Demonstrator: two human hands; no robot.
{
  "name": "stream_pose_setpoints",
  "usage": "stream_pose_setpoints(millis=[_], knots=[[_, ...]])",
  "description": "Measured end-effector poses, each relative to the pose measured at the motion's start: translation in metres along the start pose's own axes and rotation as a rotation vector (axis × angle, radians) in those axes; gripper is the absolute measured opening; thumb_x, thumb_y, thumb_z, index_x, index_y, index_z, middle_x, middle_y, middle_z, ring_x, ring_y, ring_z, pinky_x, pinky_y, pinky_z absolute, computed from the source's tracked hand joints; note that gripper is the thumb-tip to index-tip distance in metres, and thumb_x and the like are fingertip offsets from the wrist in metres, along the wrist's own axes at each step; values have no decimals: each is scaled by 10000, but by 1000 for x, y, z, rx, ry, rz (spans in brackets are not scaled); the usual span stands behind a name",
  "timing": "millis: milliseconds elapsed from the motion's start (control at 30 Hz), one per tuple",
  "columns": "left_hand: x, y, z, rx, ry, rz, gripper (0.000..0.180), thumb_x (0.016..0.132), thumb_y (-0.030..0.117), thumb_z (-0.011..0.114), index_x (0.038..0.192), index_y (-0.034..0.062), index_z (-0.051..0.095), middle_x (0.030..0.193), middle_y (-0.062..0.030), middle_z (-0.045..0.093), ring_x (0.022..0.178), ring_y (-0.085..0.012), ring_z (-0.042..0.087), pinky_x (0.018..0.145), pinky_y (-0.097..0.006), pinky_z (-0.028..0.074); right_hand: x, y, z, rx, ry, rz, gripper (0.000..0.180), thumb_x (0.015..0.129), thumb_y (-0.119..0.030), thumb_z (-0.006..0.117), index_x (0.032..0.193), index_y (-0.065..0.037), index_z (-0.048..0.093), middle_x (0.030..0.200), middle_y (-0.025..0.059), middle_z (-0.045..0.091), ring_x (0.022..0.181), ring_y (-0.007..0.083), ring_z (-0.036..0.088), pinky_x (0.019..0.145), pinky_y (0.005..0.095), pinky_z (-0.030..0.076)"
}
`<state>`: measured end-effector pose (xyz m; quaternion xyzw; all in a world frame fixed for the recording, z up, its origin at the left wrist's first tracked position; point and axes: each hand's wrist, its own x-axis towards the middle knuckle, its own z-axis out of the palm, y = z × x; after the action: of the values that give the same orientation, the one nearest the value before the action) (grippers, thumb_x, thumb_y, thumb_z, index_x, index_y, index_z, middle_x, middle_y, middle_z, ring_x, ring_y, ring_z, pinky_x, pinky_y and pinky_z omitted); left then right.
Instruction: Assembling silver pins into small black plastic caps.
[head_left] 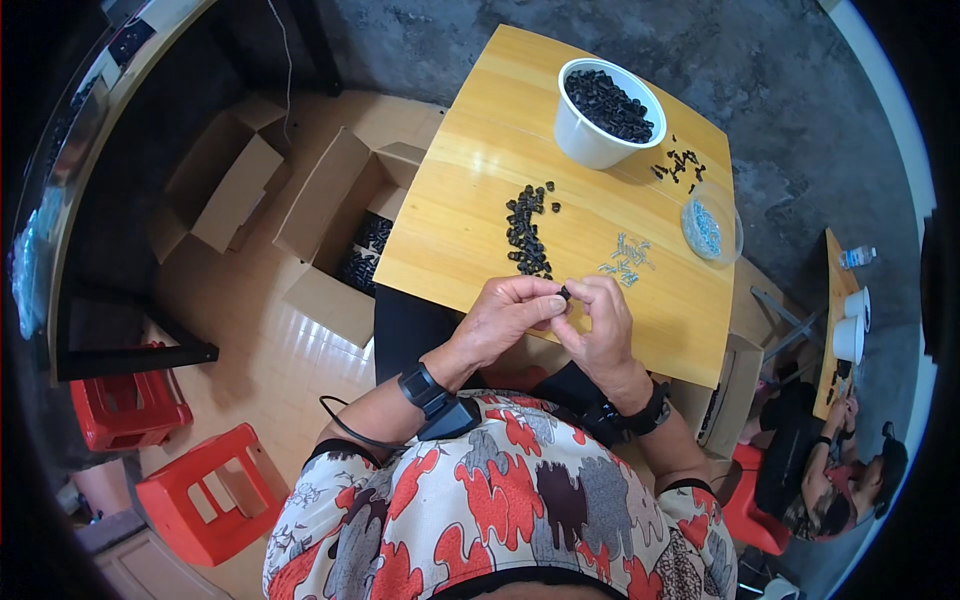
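My left hand [512,312] and my right hand [600,320] meet over the near edge of the wooden table [455,200]. Between their fingertips they pinch a small black plastic part [564,292], mostly covered by the fingers. Just beyond my left hand runs a loose pile of small black parts [525,232]. To the right of that pile lies a scatter of small silvery screw-like pieces [628,258]. A clear round tub [708,228] with light-blue bits sits by the right edge. Farther back stands a white bucket [592,145] full of black parts.
Several small dark pieces [682,165] lie right of the bucket. Open cardboard boxes [325,215] stand on the floor at left, one holding black parts. Red plastic stools [215,490] are at lower left. Another person [840,480] sits at a second table on the right.
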<state>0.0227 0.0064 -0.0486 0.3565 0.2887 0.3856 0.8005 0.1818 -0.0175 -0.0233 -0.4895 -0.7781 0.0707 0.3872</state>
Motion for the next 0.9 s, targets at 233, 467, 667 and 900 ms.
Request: stream_pose_setpoints(millis=[233,467,667,900], knots=[[-1,2,13,-3,18,83,199,916,120,572,1018,-38,634,873,-60,653,801,-94,610,728,-218,514,-1,0,4,-40,74,-60,426,634,-26,746,1004,-58,537,821,97,565,739,279,574,630,362,479],[0,-5,13,-5,67,107,192,924,123,555,971,-45,635,833,-50,651,761,-81,594,712,-209,494,12,-6,-8,-221,8,-124,396,644,-151,728,990,-45,567,763,75,534,689,247,569,583,344,464],[2,1,13,144,59,141,201,924,135,561,985,-40,638,847,-36,650,772,-53,575,690,-202,487,21,-1,-18,-371,-153,-240,356,662,-264,692,908,-43,561,704,49,486,636,207,549,554,328,450],[-2,7,5,149,-34,10,215,926,154,565,976,-38,646,832,-15,641,748,-46,567,668,-202,485,18,4,-13,-384,-137,-268,337,673,-256,676,881,-32,534,689,64,472,620,215,544,543,329,447]])
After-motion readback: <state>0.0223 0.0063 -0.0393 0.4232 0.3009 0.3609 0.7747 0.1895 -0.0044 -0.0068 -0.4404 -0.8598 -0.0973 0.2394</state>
